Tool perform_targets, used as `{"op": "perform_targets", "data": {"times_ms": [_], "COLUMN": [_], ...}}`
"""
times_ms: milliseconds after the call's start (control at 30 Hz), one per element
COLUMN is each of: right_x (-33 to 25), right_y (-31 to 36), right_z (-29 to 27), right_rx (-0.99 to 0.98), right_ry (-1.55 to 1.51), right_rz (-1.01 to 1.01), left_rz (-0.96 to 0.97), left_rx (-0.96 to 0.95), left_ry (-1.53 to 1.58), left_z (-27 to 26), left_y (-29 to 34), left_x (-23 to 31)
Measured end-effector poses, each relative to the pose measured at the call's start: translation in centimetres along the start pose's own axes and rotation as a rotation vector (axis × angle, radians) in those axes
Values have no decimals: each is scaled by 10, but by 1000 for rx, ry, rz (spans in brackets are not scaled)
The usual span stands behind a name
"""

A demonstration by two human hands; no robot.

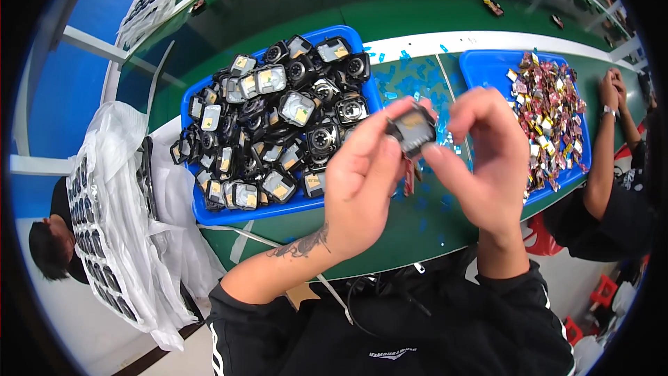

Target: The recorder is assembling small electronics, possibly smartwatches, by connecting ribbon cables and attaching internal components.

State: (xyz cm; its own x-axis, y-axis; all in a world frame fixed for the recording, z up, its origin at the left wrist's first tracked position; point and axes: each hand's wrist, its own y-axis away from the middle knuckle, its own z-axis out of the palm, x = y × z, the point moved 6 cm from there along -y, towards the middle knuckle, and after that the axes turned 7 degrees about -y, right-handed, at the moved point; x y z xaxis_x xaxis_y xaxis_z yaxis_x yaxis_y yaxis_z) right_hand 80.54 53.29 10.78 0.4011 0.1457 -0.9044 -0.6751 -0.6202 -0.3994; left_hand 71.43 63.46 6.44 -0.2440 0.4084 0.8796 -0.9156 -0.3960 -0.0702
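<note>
Between the thumb and fingers of my left hand (pixel 362 188) is a small black squarish smartwatch case (pixel 415 132), its greyish inner side facing up. My right hand (pixel 490 160) is beside it, fingers curved and apart, slightly blurred. Its thumb tip reaches the lower right edge of the case; whether it presses there I cannot tell. Just below the case a narrow reddish strip (pixel 409 177) shows, partly hidden by my left hand. Left of my hands, a blue tray (pixel 261 214) is heaped with similar black watch cases (pixel 296 108), some showing round sensor backs.
Blue film pieces (pixel 410 76) are scattered over the green table (pixel 278 237) beyond my hands. To the right, another blue tray (pixel 480 63) holds a pile of small reddish and silver parts (pixel 546 125). White-wrapped part trays (pixel 118 230) stand at far left. A co-worker's hands (pixel 612 90) rest at far right.
</note>
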Motion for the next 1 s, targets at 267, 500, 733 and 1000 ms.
{"op": "perform_targets", "data": {"times_ms": [267, 500, 733, 1000], "right_x": [-11, -24, -16, 5], "right_y": [32, 24, 31, 31], "right_z": [17, 24, 21, 16], "right_rx": [-10, -78, -46, -45], "right_ry": [115, 1, -100, -720], "right_rz": [-85, -47, -39, 405], "left_rz": [-29, 0, 137, 323], "left_rx": [-3, 123, -87, -247], "left_ry": [-24, 4, -555, -1002], "left_z": [-1, -5, -9, -2], "left_y": [0, 6, 14, 22], "left_x": [17, 23, 37, 60]}}
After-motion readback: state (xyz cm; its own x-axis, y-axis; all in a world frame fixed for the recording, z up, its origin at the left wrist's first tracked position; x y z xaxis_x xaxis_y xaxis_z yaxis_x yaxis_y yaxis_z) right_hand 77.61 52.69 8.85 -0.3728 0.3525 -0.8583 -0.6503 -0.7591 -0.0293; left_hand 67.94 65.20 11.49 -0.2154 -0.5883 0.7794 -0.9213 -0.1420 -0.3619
